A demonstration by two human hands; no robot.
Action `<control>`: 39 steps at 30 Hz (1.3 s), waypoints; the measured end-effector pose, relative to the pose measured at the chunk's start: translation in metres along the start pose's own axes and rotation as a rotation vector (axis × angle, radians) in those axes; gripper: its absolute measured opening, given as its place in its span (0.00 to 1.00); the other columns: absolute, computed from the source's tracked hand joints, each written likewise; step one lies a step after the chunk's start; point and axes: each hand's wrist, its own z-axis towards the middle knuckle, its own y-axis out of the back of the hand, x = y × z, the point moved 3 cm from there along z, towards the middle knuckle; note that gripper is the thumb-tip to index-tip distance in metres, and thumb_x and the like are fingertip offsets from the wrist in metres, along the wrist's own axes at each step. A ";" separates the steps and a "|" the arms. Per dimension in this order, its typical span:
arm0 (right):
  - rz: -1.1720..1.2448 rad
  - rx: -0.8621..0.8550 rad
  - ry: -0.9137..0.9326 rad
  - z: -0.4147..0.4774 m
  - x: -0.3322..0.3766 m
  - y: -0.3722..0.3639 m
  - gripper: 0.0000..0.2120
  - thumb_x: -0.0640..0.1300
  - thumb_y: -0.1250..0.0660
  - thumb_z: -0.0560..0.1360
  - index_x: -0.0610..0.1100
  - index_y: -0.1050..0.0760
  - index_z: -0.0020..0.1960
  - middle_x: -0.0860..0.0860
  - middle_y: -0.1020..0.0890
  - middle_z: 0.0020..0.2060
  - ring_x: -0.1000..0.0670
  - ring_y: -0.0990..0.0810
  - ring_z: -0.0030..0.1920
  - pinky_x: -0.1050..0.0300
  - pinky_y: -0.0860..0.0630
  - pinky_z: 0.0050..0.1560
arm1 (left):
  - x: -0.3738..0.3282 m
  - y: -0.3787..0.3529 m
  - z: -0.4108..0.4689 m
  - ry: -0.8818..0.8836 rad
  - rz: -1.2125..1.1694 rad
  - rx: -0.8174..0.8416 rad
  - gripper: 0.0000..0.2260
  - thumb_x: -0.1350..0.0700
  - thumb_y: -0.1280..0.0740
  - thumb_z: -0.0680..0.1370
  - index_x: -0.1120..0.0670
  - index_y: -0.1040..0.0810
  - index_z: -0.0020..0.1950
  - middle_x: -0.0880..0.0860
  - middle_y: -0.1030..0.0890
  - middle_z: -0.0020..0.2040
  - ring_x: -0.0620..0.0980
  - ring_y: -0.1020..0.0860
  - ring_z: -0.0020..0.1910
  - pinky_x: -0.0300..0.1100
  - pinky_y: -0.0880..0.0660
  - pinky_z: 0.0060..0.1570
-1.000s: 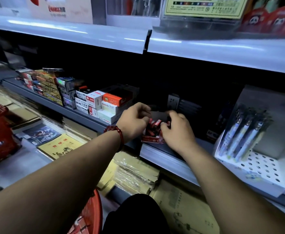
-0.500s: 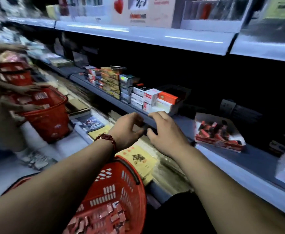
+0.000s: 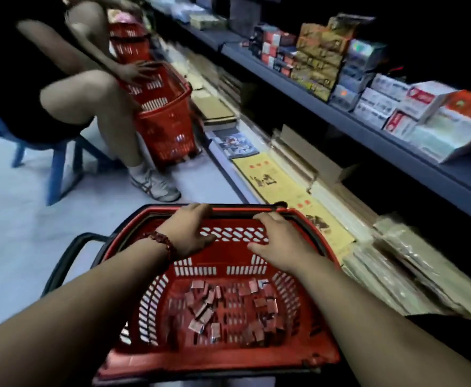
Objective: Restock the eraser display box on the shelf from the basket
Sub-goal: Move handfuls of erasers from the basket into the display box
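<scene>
Left hand (image 3: 189,233) and right hand (image 3: 280,241), both loosely spread and empty, hover over one red basket (image 3: 228,361) holding loose erasers (image 3: 206,311), too blurred to count.

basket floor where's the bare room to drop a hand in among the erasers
Barest looks the middle strip of the basket floor, between the left eraser cluster and the right eraser cluster, plus the band just under the slotted far wall. Crowded along both clusters, toward the side walls.
</scene>
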 end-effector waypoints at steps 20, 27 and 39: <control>-0.250 0.698 -0.301 0.044 -0.119 -0.211 0.62 0.57 0.18 0.65 0.56 0.58 0.83 0.48 0.62 0.83 0.37 0.45 0.81 0.41 0.37 0.77 | 0.142 -0.220 0.016 0.306 0.267 0.720 0.36 0.41 0.33 0.77 0.51 0.43 0.80 0.59 0.42 0.79 0.63 0.41 0.78 0.62 0.35 0.72; -0.384 0.641 -0.211 0.049 -0.124 -0.231 0.65 0.63 0.20 0.65 0.57 0.65 0.82 0.44 0.64 0.82 0.36 0.50 0.81 0.38 0.42 0.78 | 0.151 -0.268 0.014 0.249 0.399 0.640 0.49 0.30 0.32 0.72 0.42 0.59 0.82 0.62 0.47 0.78 0.64 0.41 0.75 0.62 0.36 0.72; -0.417 0.711 -0.157 0.042 -0.128 -0.240 0.70 0.64 0.19 0.61 0.56 0.70 0.81 0.44 0.65 0.82 0.36 0.59 0.82 0.36 0.46 0.79 | 0.132 -0.295 -0.017 0.008 0.406 0.688 0.42 0.48 0.33 0.81 0.37 0.63 0.80 0.58 0.56 0.79 0.61 0.44 0.76 0.56 0.28 0.68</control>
